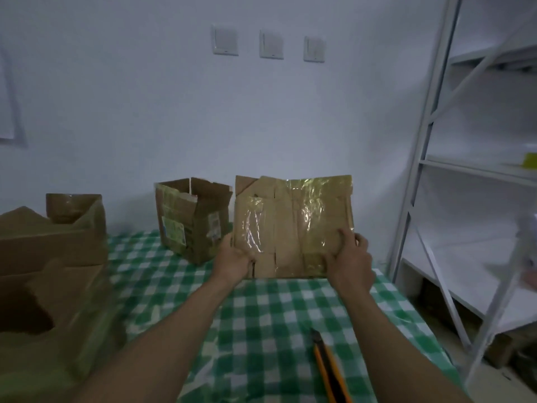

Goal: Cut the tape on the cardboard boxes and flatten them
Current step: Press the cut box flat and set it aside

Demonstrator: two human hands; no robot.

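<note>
- Flattened box [293,225]: held on edge over the far part of the table [279,309], with its broad face toward the camera. Its lower edge sits close over the green checked cloth; whether it touches cannot be told.
- Left hand [235,257]: grips the lower left edge of the flattened box. The thumb lies on the near face; the fingers curl round behind and are hidden.
- Right hand [350,260]: grips the lower right edge. The thumb presses the near face; the fingers wrap round the edge, tips hidden.
- Tape [313,210]: clear, glossy and wrinkled, covering much of the near face. Glare hides any cuts.
- Large boxes [43,257]: at the left, blurred and cut off by the frame edge. Contents cannot be made out.
- Open box [191,219]: stands on the table just left of the flattened box, top flaps raised. Its side labels are unreadable and its near wall hides the inside.
- Knife [328,367]: orange and black, lying on the table between the forearms, nearer the right one. Its near end is cut off by the frame.
- Shelf [465,170]: white metal, at the right, partly out of frame. It holds a yellow item too blurred to identify.
</note>
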